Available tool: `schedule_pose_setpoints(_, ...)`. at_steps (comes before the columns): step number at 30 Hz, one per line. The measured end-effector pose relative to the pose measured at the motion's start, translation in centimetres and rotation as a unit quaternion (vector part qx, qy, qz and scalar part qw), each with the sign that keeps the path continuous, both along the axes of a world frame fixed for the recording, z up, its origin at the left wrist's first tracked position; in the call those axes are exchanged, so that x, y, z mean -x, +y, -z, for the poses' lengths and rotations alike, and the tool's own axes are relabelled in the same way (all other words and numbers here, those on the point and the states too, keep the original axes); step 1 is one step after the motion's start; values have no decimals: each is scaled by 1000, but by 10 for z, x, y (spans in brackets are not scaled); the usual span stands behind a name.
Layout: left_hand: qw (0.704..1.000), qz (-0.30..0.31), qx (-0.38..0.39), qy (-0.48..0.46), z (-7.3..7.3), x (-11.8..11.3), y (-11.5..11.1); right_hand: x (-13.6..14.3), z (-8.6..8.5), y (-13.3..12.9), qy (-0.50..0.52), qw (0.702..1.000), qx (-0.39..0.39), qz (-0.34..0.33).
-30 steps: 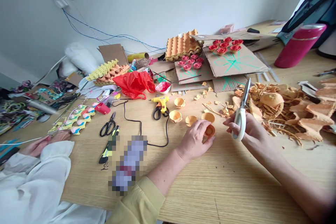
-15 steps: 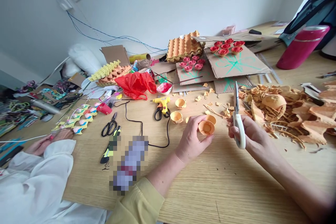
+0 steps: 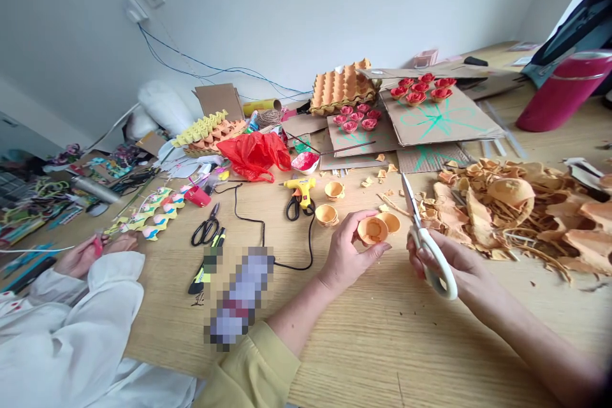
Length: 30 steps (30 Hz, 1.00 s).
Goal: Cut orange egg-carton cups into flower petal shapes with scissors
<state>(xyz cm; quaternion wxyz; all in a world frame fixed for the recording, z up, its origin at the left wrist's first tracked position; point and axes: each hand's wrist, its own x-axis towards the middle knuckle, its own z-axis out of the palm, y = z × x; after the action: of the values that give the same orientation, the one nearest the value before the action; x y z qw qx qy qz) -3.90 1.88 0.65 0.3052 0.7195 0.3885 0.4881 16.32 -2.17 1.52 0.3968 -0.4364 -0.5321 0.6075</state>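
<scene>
My left hand (image 3: 351,245) is closed on an orange egg-carton cup (image 3: 371,229), its hollow facing me. Just behind it on the table is another orange cup (image 3: 392,222), partly covered by the held one. My right hand (image 3: 442,258) grips white-handled scissors (image 3: 437,268), their blades pointing up and to the left, apart from the held cup. Left of my left hand stand two more small carton cups, a nearer one (image 3: 326,215) and a farther one (image 3: 334,190).
A yellow glue gun (image 3: 300,190), black scissors (image 3: 205,227) and a utility knife (image 3: 201,271) lie leftward. Carton scraps (image 3: 521,217) heap up at right, near a pink bottle (image 3: 559,95). Red paper-pulp flowers (image 3: 415,97) sit on cardboard (image 3: 440,121). Another person's hand (image 3: 79,258) is at far left.
The scissors have tipped leftward and come closer to the held cup. My left hand has turned the cup slightly, and more of the cup behind it shows. The whole view has shifted a little.
</scene>
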Motion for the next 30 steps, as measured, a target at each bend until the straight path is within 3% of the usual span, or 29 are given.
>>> schedule_pose_setpoints(5,1000,2,12,-4,-2,0,-2,-2,-2,-1,38,999,7,-10)
schedule_pose_setpoints(14,998,-21,32,-56,3,2,5,-5,-1,-4,77,987,17,-137)
schedule_pose_setpoints(19,997,-40,28,-56,6,6,10,-5,0,-7,79,976,63,-193)
schedule_pose_setpoints(26,999,-39,5,-21,2,9,8,-4,3,-7,93,971,73,-207)
schedule_pose_setpoints(30,999,-36,-15,-7,0,12,8,-5,5,-6,39,978,73,-190)
